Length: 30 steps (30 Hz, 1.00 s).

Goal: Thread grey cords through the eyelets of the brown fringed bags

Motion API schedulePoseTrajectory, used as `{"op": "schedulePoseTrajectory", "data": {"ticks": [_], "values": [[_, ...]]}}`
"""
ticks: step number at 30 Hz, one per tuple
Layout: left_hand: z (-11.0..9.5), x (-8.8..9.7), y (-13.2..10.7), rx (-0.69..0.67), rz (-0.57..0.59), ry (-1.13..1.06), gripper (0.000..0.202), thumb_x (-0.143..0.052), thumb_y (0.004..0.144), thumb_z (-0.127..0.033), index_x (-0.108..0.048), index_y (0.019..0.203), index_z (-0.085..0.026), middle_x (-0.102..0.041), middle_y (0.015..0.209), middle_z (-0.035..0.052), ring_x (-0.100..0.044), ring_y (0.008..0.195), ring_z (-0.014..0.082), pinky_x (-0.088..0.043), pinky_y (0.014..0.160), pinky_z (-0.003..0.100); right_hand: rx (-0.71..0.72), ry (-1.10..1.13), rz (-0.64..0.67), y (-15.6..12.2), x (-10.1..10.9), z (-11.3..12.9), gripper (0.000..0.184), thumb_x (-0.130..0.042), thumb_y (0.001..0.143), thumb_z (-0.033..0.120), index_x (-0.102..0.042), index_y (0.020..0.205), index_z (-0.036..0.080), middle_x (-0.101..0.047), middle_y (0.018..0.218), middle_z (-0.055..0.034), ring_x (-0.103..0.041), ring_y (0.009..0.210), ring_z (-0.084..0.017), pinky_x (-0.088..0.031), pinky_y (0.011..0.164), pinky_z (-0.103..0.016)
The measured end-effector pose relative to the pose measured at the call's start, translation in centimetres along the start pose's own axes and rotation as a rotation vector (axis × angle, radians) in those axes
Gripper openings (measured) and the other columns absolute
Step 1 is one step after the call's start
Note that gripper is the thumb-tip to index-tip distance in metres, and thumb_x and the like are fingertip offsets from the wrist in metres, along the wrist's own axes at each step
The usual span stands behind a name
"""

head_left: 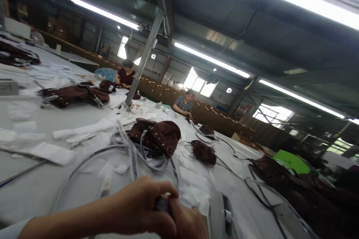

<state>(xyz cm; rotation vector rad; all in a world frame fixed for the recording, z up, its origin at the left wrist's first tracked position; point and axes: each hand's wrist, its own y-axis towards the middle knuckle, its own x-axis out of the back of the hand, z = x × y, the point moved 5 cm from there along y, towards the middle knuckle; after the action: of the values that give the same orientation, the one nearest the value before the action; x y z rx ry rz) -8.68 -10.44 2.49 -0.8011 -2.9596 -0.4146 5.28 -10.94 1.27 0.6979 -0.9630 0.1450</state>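
My left hand [143, 205] reaches in from the lower left, its fingers curled around a small dark grey item [162, 204]. Pressed up against it is my right hand [189, 222], also closed, cut off by the bottom edge. What the two hands grip is mostly hidden by the fingers and blurred. Just beyond them on the table lies a dark brown bag [165, 136] with metal eyelets, and a plastic-wrapped strap [130, 153] loops out of it. A brown fringed piece [203, 152] rests to its right.
White paper sheets [46, 153] are scattered over the table. More brown bags [75, 95] lie left, and a dark pile [316, 198] with a green sheet [291, 160] stands right. A grey device [220, 214] sits beside my right hand. Two people [183, 102] work beyond a metal post [144, 58].
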Motion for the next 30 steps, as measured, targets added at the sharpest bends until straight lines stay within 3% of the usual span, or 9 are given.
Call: {"op": "schedulePoseTrajectory", "data": {"ticks": [6,8,12,14,17,20,22,27,30], "values": [[-3.7,3.0,-0.5,-0.165,-0.634,-0.462,0.034,-0.062,0.077,-0.051,-0.056,0.086,-0.018,-0.043,0.051,-0.0078,-0.035,0.040,0.0050,-0.029,0.039,0.014,-0.031,0.169,-0.131,4.5,2.9,4.9,0.029,-0.043,0.090,0.046,-0.056,0.092,0.020,-0.059,0.056,0.0025,-0.053,0.046,-0.013,-0.035,0.043,-0.019],[-4.2,3.8,-0.8,-0.153,-0.531,-0.326,0.038,-0.059,0.079,-0.053,-0.056,0.096,-0.018,-0.048,0.053,-0.0067,-0.042,0.043,0.0073,-0.035,0.043,0.015,0.044,0.018,-0.093,5.2,3.0,5.7,0.026,-0.042,0.092,0.041,-0.055,0.089,0.020,-0.061,0.057,0.0015,-0.056,0.047,-0.014,-0.033,0.044,-0.020],[-5.7,4.3,-1.3,-0.011,-0.101,0.174,0.038,-0.063,0.078,-0.039,-0.060,0.109,-0.019,-0.063,0.073,-0.0005,-0.056,0.063,0.0135,-0.043,0.057,0.020,0.231,-0.307,0.102,5.9,2.9,6.7,0.018,-0.050,0.091,0.034,-0.054,0.083,0.018,-0.067,0.063,-0.0024,-0.062,0.052,-0.017,-0.029,0.047,-0.023],[-7.1,4.5,-1.3,-0.033,-0.093,0.326,0.034,-0.066,0.074,-0.034,-0.063,0.105,-0.019,-0.062,0.070,-0.0022,-0.052,0.061,0.0121,-0.039,0.056,0.019,0.246,-0.292,0.111,6.2,3.7,7.4,0.021,-0.051,0.091,0.038,-0.056,0.085,0.018,-0.067,0.063,-0.0025,-0.062,0.053,-0.017,-0.028,0.048,-0.023],[-8.8,4.6,-1.1,-0.124,-0.234,0.295,0.036,-0.064,0.076,-0.041,-0.062,0.102,-0.017,-0.054,0.061,-0.0038,-0.046,0.055,0.0104,-0.036,0.051,0.018,0.188,-0.078,0.047,6.5,4.9,8.5,0.029,-0.051,0.090,0.046,-0.058,0.091,0.018,-0.066,0.067,-0.0006,-0.059,0.057,-0.014,-0.029,0.048,-0.021],[-8.6,4.6,-1.2,-0.174,-0.411,0.106,0.040,-0.055,0.081,-0.052,-0.057,0.099,-0.016,-0.046,0.056,-0.0056,-0.039,0.047,0.0081,-0.030,0.045,0.018,0.149,0.118,0.056,5.9,4.8,8.7,0.034,-0.058,0.085,0.050,-0.059,0.089,0.017,-0.065,0.070,0.0014,-0.054,0.057,-0.010,-0.031,0.048,-0.018],[-7.9,4.3,-1.2,-0.169,-0.436,0.047,0.041,-0.048,0.084,-0.055,-0.054,0.098,-0.017,-0.044,0.055,-0.0063,-0.037,0.044,0.0077,-0.028,0.043,0.017,0.102,0.125,0.059,5.3,4.3,8.1,0.033,-0.056,0.087,0.048,-0.060,0.084,0.015,-0.064,0.068,0.0011,-0.053,0.056,-0.009,-0.031,0.047,-0.018],[-7.5,2.2,-1.0,-0.161,-0.102,0.554,0.047,-0.057,0.079,-0.051,-0.057,0.115,-0.021,-0.062,0.071,0.0005,-0.057,0.060,0.0163,-0.039,0.055,0.022,0.082,-0.165,0.121,3.6,3.2,6.7,0.023,-0.050,0.090,0.030,-0.064,0.079,0.015,-0.067,0.068,-0.0051,-0.061,0.059,-0.014,-0.032,0.051,-0.021],[-8.0,1.6,-1.1,-0.199,0.042,0.744,0.038,-0.055,0.083,-0.045,-0.063,0.112,-0.021,-0.067,0.073,0.0030,-0.062,0.071,0.0200,-0.041,0.064,0.025,0.128,-0.095,0.161,3.1,2.6,6.9,0.015,-0.056,0.085,0.026,-0.066,0.077,0.017,-0.071,0.075,-0.0059,-0.066,0.066,-0.017,-0.039,0.056,-0.022]]}}
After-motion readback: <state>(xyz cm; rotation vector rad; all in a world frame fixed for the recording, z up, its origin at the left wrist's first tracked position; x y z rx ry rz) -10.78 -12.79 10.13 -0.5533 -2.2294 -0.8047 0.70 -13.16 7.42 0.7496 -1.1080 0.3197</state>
